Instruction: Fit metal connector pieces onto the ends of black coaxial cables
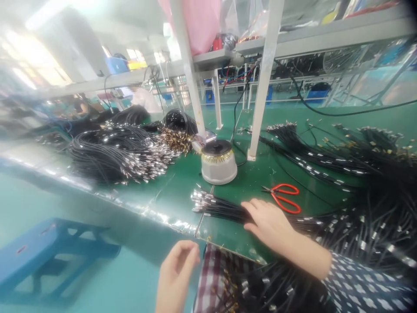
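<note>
One camera sits on the person's head and looks forward and down across the green surface (169, 187), tilted so the near edge runs slantwise. It is close to the left hand (177, 269) and right hand (267, 221) at the bottom, with the shelf (325, 30) far above

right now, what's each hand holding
Left hand: fingers curled, cannot tell if it holds anything.
Right hand: open, resting flat on the black cable bundle.
</note>
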Demonstrator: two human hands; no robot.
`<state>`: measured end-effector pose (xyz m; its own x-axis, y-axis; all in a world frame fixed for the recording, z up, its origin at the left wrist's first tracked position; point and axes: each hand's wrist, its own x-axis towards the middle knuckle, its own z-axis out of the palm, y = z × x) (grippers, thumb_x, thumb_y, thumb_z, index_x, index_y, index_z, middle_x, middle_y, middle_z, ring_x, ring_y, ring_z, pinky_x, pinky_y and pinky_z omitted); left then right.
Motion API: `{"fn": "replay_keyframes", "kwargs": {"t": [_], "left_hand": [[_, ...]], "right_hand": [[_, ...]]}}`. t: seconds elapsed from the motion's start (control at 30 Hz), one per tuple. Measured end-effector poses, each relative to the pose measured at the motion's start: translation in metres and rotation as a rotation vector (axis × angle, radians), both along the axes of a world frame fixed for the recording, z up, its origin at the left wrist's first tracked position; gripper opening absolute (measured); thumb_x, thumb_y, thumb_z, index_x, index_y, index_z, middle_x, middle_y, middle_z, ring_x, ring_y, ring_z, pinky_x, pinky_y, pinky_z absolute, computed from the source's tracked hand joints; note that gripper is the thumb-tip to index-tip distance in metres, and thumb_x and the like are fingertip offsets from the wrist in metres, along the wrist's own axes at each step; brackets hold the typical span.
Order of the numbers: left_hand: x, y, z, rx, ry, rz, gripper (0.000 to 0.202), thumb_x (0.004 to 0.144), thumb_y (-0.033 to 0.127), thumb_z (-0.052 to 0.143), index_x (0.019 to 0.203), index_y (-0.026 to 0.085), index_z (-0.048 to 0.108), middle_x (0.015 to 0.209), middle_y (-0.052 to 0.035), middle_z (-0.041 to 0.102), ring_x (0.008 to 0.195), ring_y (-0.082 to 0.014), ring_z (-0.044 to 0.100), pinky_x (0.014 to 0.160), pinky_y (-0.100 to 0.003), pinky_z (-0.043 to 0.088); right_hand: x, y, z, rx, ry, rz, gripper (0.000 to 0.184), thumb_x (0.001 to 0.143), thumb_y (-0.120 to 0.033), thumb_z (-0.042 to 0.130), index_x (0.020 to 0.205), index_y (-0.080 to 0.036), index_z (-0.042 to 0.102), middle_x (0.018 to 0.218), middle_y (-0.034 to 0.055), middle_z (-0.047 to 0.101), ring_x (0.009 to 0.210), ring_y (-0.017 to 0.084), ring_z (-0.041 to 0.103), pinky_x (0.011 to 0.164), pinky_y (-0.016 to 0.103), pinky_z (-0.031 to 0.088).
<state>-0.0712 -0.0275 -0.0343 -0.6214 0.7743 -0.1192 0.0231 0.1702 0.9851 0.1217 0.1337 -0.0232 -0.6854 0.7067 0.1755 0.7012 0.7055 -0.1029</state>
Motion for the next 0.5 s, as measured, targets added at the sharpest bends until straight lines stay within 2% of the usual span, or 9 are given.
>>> {"fn": "replay_keyframes", "kwargs": {"t": [0.13,0.23,0.33,0.4,0.5], "left_hand": [[0.009,0.003,0.0,0.022,-0.029,-0.03,0.028,0.073,0.048,0.072,0.071,0.02,0.067,0.064,0.0,0.061,0.063,-0.0181,0.055,0.065,-0.028,0.043],[0.012,0.004,0.0,0.017,-0.032,-0.049,0.03,0.075,0.049,0.071,0.07,0.02,0.068,0.063,-0.0004,0.061,0.061,-0.0174,0.054,0.063,-0.028,0.043],[0.015,0.004,0.002,0.015,-0.105,-0.05,0.031,0.073,0.05,0.072,0.069,0.02,0.068,0.061,-0.0002,0.059,0.058,-0.0163,0.052,0.057,-0.027,0.044],[0.018,0.005,0.003,0.006,-0.182,-0.053,0.031,0.071,0.051,0.073,0.069,0.02,0.068,0.059,0.0004,0.058,0.054,-0.0155,0.05,0.051,-0.026,0.043],[0.021,0.008,0.003,0.023,-0.204,-0.058,0.032,0.07,0.052,0.074,0.068,0.02,0.068,0.059,0.0001,0.058,0.054,-0.0152,0.05,0.051,-0.025,0.044]], "right_hand": [[-0.002,0.006,0.002,-0.051,0.031,0.0,0.016,0.081,-0.016,0.069,0.097,-0.019,0.068,0.087,0.0058,0.069,0.083,0.025,0.067,0.071,0.035,0.047],[-0.001,0.009,0.006,-0.063,0.059,0.003,0.013,0.084,-0.015,0.063,0.094,-0.018,0.069,0.086,0.0069,0.068,0.081,0.026,0.066,0.072,0.037,0.048],[0.003,0.007,0.011,-0.072,0.09,0.016,0.013,0.087,-0.016,0.057,0.094,-0.019,0.068,0.089,0.0065,0.065,0.08,0.024,0.065,0.071,0.037,0.049],[0.007,0.005,0.014,-0.097,0.146,0.017,0.014,0.09,-0.017,0.053,0.095,-0.021,0.066,0.098,0.0062,0.065,0.08,0.021,0.065,0.072,0.035,0.05],[0.014,-0.001,0.018,-0.284,0.338,-0.012,0.014,0.093,-0.021,0.048,0.099,-0.023,0.06,0.1,0.0044,0.067,0.083,0.02,0.066,0.074,0.034,0.051]]}}
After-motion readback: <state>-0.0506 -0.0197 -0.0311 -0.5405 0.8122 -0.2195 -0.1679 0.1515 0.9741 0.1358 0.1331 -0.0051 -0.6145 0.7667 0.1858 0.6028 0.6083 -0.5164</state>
